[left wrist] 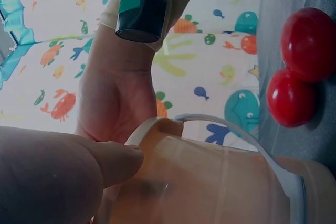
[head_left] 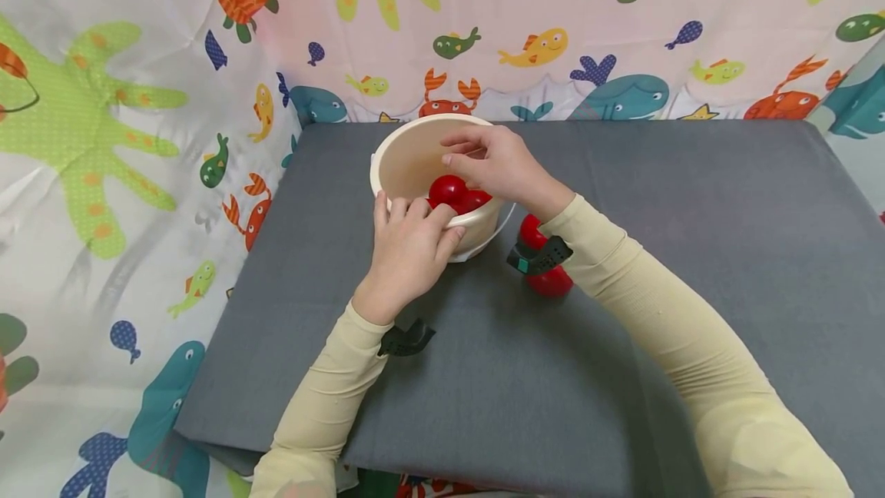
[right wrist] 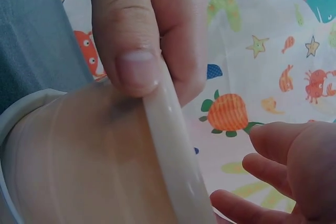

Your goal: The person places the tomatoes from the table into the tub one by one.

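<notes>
A cream plastic bucket (head_left: 406, 161) stands on the grey table, its mouth tipped toward me in the head view. My left hand (head_left: 411, 252) grips its near rim, fingers over the edge and thumb (right wrist: 137, 69) against the outer wall. Over the bucket's mouth hovers my right hand (head_left: 501, 164), fingers loosely bent and holding nothing. Several shiny red balls (head_left: 447, 190) lie inside, partly hidden by the rim and left fingers. Two more red balls (head_left: 549, 282) rest on the table right of the bucket, partly covered by the right wrist in the head view.
The grey cloth-covered table (head_left: 726, 252) stretches far to the right. A curtain (head_left: 394, 83) printed with sea animals borders its back and left sides. The bucket's white handle (left wrist: 252, 142) hangs down against its side. Both wrists wear dark bands (head_left: 406, 338).
</notes>
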A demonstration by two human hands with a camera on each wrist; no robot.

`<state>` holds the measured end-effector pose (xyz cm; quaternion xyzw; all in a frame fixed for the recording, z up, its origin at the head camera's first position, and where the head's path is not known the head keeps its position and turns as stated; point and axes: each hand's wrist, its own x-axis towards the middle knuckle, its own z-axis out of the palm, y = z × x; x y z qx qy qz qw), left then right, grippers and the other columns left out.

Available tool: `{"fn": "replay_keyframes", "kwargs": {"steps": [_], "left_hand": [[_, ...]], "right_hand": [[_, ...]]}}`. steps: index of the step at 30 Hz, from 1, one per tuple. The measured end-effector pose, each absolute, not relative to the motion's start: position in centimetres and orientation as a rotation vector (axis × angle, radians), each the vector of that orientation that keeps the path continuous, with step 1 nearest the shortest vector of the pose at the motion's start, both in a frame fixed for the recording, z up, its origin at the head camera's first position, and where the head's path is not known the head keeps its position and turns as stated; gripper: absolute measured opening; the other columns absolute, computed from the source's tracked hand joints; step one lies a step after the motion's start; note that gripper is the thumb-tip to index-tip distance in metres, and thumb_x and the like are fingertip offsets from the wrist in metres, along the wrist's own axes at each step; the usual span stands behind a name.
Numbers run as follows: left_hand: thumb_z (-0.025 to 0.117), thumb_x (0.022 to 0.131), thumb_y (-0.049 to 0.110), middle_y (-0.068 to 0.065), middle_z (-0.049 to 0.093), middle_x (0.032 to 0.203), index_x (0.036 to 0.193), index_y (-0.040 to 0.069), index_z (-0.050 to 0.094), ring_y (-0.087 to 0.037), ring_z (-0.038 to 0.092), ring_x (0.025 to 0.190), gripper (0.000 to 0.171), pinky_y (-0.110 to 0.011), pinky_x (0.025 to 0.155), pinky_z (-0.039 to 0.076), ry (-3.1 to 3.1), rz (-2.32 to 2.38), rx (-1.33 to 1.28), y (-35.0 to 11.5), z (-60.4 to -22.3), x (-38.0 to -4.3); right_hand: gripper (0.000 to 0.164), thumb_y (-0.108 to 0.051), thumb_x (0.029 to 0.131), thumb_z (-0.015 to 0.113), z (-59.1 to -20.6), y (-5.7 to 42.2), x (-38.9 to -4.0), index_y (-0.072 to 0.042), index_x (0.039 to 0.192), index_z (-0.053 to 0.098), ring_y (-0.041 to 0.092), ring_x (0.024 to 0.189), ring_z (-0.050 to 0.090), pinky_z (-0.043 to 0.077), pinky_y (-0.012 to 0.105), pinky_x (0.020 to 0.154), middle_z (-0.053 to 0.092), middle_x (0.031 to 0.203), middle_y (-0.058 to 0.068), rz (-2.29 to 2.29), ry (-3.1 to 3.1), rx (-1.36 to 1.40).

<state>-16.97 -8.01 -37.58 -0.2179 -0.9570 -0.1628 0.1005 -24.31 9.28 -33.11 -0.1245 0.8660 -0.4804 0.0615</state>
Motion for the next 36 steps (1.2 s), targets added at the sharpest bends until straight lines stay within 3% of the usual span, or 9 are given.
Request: {"fn": "replay_keyframes", "kwargs": {"steps": [8,16,23,30,36], "left_hand": [[0.069,0.095,0.035,-0.013,0.068,0.115,0.116,0.016,0.071,-0.035,0.054,0.117,0.028,-0.068,0.12,0.016,-2.842,-0.478,-0.634,-8.2,-37.5,-16.9],[0.069,0.095,0.034,-0.013,0.068,0.113,0.113,0.016,0.071,-0.035,0.054,0.116,0.026,-0.067,0.119,0.017,-2.82,-0.488,-0.647,-8.0,-37.6,-17.0],[0.068,0.096,0.034,-0.012,0.068,0.111,0.113,0.016,0.071,-0.035,0.055,0.116,0.025,-0.068,0.12,0.016,-2.82,-0.487,-0.625,-8.1,-37.7,-16.9],[0.065,0.098,0.033,-0.013,0.068,0.111,0.112,0.015,0.07,-0.035,0.054,0.116,0.023,-0.069,0.12,0.015,-2.816,-0.48,-0.625,-8.3,-37.7,-16.9],[0.064,0.098,0.032,-0.012,0.067,0.109,0.111,0.015,0.07,-0.036,0.055,0.115,0.022,-0.069,0.12,0.015,-2.814,-0.479,-0.642,-8.2,-37.7,-16.9]], "right_hand": [[0.042,-0.025,0.099,0.066,-31.9,11.0,-24.6,-0.012,0.138,0.062,0.027,0.109,0.068,0.062,0.032,0.081,0.067,0.132,0.012,-1.557,2.623,-0.354],[0.045,-0.031,0.102,0.062,-30.1,15.0,-24.0,-0.016,0.144,0.058,0.027,0.12,0.065,0.061,0.023,0.075,0.062,0.14,0.013,-1.602,2.688,-0.243],[0.048,-0.032,0.102,0.06,-30.1,19.0,-23.4,-0.016,0.147,0.054,0.011,0.107,0.066,0.06,0.019,0.071,0.058,0.143,0.016,-1.674,2.677,-0.131],[0.049,-0.029,0.101,0.062,-30.8,22.7,-22.8,-0.011,0.147,0.053,0.002,0.095,0.067,0.06,0.019,0.067,0.063,0.115,-0.006,-1.75,2.631,-0.114],[0.052,-0.03,0.102,0.061,-32.7,24.7,-22.0,-0.008,0.148,0.05,-0.004,0.092,0.067,0.06,0.02,0.067,0.062,0.109,-0.014,-1.677,2.64,-0.065]]}}
